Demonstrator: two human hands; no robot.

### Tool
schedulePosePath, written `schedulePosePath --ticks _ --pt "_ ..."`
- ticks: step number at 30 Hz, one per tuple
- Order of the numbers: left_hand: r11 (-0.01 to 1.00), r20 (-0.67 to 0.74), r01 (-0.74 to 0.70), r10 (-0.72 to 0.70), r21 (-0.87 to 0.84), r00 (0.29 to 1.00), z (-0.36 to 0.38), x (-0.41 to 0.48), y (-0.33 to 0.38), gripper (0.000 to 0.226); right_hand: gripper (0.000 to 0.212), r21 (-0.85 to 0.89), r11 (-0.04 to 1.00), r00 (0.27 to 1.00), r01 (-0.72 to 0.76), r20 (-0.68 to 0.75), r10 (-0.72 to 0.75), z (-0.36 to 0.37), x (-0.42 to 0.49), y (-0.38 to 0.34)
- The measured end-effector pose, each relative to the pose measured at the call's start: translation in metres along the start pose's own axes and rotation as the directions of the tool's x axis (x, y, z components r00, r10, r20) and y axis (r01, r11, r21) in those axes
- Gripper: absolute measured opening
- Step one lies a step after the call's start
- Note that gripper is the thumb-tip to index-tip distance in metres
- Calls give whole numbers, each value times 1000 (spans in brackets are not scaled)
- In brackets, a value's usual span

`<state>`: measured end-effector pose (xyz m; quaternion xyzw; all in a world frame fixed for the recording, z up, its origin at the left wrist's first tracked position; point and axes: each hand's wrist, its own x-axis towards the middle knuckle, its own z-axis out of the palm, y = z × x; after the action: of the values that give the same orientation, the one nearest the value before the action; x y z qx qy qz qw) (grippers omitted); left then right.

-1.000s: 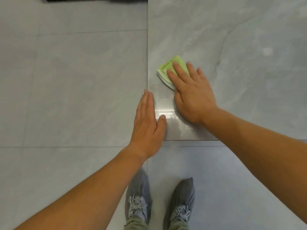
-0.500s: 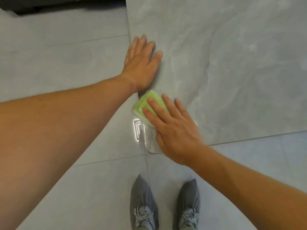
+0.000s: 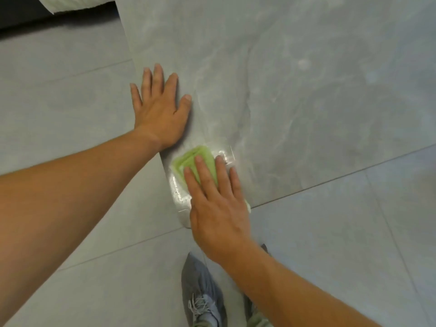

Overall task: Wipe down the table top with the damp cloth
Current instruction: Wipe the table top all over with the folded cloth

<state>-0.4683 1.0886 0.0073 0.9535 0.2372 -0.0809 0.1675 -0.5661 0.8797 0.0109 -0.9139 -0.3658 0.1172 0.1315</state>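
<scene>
A grey marbled table top (image 3: pixel 295 102) fills the upper right of the head view. A folded green cloth (image 3: pixel 188 161) lies flat on its near left corner. My right hand (image 3: pixel 217 204) presses on the cloth with fingers spread, covering most of it. Beyond it, my left hand (image 3: pixel 160 107) lies flat and open on the table's left edge, holding nothing. A wet shine shows on the corner around the cloth.
Grey floor tiles (image 3: pixel 70 102) lie to the left of and below the table. My grey shoes (image 3: pixel 203 293) stand at the bottom, just under the corner. A white object (image 3: pixel 77 3) and a dark strip sit at the top left.
My right hand has drawn the cloth back toward the near left corner and slightly inward. My left hand went from beside the corner to further along the left edge.
</scene>
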Motion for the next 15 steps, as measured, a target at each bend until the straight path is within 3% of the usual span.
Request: schedulePosePath --ticks 3,7,11,15 --pt "999 6 -13 13 43 1000 -3 -5 9 65 62 -29 992 992 125 34 -124 -4 -5 22" --pt "991 -43 -132 132 -1 990 2 -20 26 49 58 -33 989 989 -144 -25 143 -31 -1 96" --pt "974 -12 -226 226 -27 974 11 -40 50 42 56 -27 901 901 -432 -37 431 -67 10 176" --pt "958 45 -285 286 -24 957 12 -58 73 48 57 23 875 875 -483 -28 484 -81 23 197"
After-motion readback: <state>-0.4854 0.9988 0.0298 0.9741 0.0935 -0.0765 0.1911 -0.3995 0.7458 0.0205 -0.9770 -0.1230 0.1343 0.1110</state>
